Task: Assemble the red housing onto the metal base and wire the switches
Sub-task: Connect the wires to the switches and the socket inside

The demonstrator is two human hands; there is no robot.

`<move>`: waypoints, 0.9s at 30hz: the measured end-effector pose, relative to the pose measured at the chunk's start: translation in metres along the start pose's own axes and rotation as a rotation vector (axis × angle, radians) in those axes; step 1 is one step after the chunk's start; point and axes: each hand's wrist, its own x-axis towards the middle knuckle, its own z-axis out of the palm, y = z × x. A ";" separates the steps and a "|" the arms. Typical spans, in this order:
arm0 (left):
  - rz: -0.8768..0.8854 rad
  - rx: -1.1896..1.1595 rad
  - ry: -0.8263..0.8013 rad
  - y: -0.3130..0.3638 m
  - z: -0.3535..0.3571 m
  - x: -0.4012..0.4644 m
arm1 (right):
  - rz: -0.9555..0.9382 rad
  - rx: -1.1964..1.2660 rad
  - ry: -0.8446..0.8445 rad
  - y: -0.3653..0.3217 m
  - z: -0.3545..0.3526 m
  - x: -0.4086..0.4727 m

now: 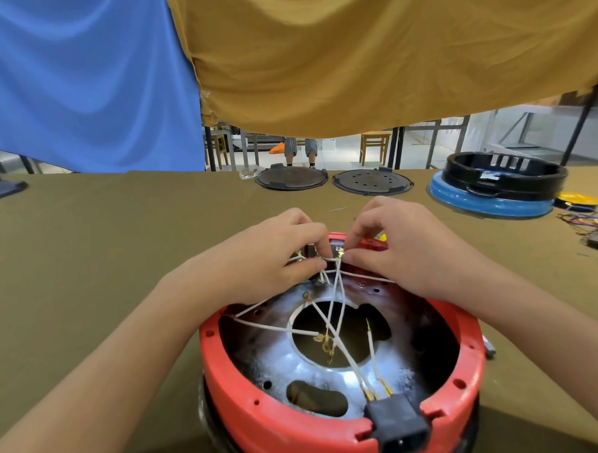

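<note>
No text, label, brand, number or sign can be read anywhere in the view. The red housing (333,420), its black socket (398,424) and the dark discs (291,178) on the tabletop (102,235) are seen to carry no legible marking.

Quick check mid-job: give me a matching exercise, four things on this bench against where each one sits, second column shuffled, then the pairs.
Things:
1. black power socket
2. blue ring with black housing
3. two dark round plates
4. loose coloured wires

Places:
A. far right edge of the table
B. near rim of the red housing
C. far side of the table, centre
D. far right, behind the right hand

Pairs: 1-B, 2-D, 3-C, 4-A
</note>
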 end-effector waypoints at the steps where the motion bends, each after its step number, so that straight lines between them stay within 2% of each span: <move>1: -0.001 0.003 0.000 0.000 0.000 0.000 | 0.000 0.002 0.002 0.000 0.000 0.001; 9: -0.005 -0.002 0.012 -0.002 0.001 0.000 | -0.060 -0.033 -0.033 -0.002 -0.003 0.008; 13: -0.002 -0.001 0.013 -0.002 0.001 0.000 | -0.092 -0.129 -0.081 -0.003 -0.001 0.008; 17: -0.010 -0.006 0.007 -0.002 0.000 0.000 | -0.092 -0.088 -0.020 -0.003 -0.002 0.008; 27: 0.000 -0.020 0.011 -0.001 0.001 0.000 | -0.118 -0.145 -0.002 -0.002 -0.001 0.011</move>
